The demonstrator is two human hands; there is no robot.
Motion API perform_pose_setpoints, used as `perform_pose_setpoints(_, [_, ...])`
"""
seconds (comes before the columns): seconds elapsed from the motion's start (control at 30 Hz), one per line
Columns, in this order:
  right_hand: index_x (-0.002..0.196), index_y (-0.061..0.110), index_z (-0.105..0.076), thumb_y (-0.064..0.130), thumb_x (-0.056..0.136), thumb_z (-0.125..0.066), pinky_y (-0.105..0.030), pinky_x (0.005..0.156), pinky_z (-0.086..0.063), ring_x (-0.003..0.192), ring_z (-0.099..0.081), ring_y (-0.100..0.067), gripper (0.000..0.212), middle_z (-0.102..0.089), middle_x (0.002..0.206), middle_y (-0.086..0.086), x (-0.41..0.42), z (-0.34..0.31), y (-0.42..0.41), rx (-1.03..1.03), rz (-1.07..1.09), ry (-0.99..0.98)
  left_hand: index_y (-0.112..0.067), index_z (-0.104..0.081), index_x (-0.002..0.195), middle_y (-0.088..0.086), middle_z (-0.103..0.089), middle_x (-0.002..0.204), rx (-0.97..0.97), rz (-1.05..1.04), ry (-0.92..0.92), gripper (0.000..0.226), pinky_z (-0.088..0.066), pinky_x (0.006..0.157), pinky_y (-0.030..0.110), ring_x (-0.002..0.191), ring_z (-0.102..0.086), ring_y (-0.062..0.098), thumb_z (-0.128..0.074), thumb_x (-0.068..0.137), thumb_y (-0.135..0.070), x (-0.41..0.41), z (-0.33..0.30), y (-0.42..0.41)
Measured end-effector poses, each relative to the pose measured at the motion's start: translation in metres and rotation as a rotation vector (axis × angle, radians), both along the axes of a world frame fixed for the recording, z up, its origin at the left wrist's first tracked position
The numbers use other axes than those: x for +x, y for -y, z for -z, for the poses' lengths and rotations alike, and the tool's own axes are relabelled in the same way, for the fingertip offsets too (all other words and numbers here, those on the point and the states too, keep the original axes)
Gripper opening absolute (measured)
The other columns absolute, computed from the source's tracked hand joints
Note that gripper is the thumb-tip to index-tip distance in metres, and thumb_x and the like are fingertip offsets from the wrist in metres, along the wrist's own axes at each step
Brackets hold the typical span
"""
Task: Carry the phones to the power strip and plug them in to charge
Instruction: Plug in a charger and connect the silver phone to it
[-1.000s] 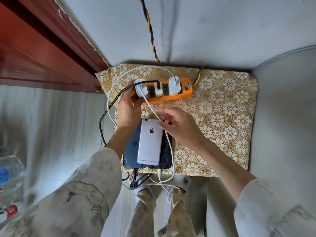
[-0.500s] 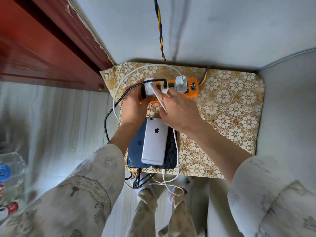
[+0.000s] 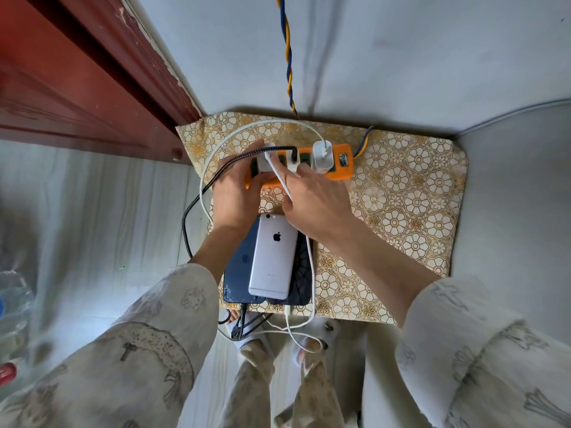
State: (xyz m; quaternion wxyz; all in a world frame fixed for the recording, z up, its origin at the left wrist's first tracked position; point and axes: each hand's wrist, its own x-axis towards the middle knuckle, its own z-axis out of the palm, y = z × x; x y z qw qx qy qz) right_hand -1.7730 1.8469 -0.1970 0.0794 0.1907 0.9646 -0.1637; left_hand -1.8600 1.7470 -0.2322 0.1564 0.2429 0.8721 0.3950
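Both hands work at the orange power strip (image 3: 341,169) near the counter's (image 3: 411,193) far edge: left hand (image 3: 234,196) grips the strip, right hand (image 3: 318,202) pinches a white charger (image 3: 266,159).

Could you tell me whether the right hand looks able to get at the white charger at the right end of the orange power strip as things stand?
Probably yes: the right hand sits beside the white charger on the orange power strip, with nothing between them.
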Motion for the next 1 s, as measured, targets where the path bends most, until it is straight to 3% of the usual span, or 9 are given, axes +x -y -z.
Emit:
perform_pose_setpoints(0.23, [0.146,0.029,-0.006,0.025,0.089,-0.049,-0.035,0.059,-0.036,0.097,-0.058,-0.03,0.072,-0.054,0.115,-0.009,0.003,-0.004,-0.007,0.001,-0.04,0.056,-0.008,-0.058,0.119,0.012,-0.069,0.103,0.046,0.01,-0.081,0.042,-0.025,0.078,-0.008,0.094,-0.053,0.015,-0.064,0.078,-0.009,0.004,-0.002,-0.006])
perform_pose_setpoints(0.4, [0.145,0.029,-0.006,0.019,0.088,-0.052,-0.04,0.068,-0.045,0.107,-0.05,-0.03,0.074,-0.044,0.128,-0.009,0.001,-0.005,-0.005,-0.029,-0.052,0.095,-0.009,-0.053,0.123,0.017,-0.066,0.108,0.079,-0.001,-0.063,0.044,-0.025,0.08,-0.006,0.098,-0.044,0.011,-0.058,0.079,-0.004,0.005,0.0,-0.003])
perform_pose_setpoints(0.57, [0.145,0.027,-0.006,0.015,0.088,-0.051,-0.038,0.067,-0.042,0.106,-0.048,-0.029,0.074,-0.043,0.127,-0.009,-0.001,-0.005,-0.003,-0.034,-0.049,0.123,-0.01,-0.053,0.122,0.014,-0.065,0.11,0.098,-0.007,-0.031,0.044,-0.031,0.08,0.0,0.098,-0.047,0.011,-0.056,0.079,-0.004,0.006,0.001,-0.002])
perform_pose_setpoints(0.63, [0.146,0.027,-0.006,0.013,0.088,-0.05,-0.037,0.065,-0.038,0.106,-0.048,-0.029,0.074,-0.044,0.127,-0.009,-0.003,-0.006,-0.003,-0.031,-0.051,0.143,-0.012,-0.053,0.123,0.002,-0.065,0.102,0.113,-0.02,0.008,0.045,-0.035,0.079,0.005,0.091,-0.051,0.008,-0.054,0.079,-0.006,0.006,0.001,-0.002])
perform_pose_setpoints(0.73, [0.146,0.027,-0.005,0.011,0.087,-0.049,-0.036,0.065,-0.036,0.106,-0.048,-0.03,0.075,-0.045,0.127,-0.009,-0.003,-0.006,-0.004,-0.057,-0.047,0.151,-0.013,-0.05,0.125,-0.023,-0.054,0.087,0.116,-0.029,0.055,0.046,-0.037,0.073,-0.001,0.08,-0.05,0.001,-0.053,0.08,-0.005,0.006,0.0,-0.003])
perform_pose_setpoints(0.87, [0.145,0.03,0.001,0.018,0.089,-0.049,-0.041,0.076,-0.045,0.113,-0.045,-0.031,0.076,-0.046,0.125,-0.01,0.002,-0.006,-0.004,-0.15,-0.036,0.159,-0.012,-0.043,0.13,0.007,-0.06,0.107,0.067,0.037,0.098,0.049,-0.039,0.078,0.014,0.097,-0.056,0.029,-0.054,0.084,-0.003,0.005,-0.002,-0.003])
perform_pose_setpoints(1.0, [0.145,0.027,-0.003,0.02,0.088,-0.049,-0.041,0.078,-0.045,0.113,-0.045,-0.03,0.073,-0.044,0.125,-0.012,0.002,-0.007,-0.005,-0.227,-0.036,0.123,-0.011,-0.04,0.134,0.018,-0.053,0.121,-0.039,0.141,0.055,0.054,-0.044,0.083,0.025,0.094,-0.057,0.03,-0.059,0.084,-0.005,-0.004,-0.007,-0.005])
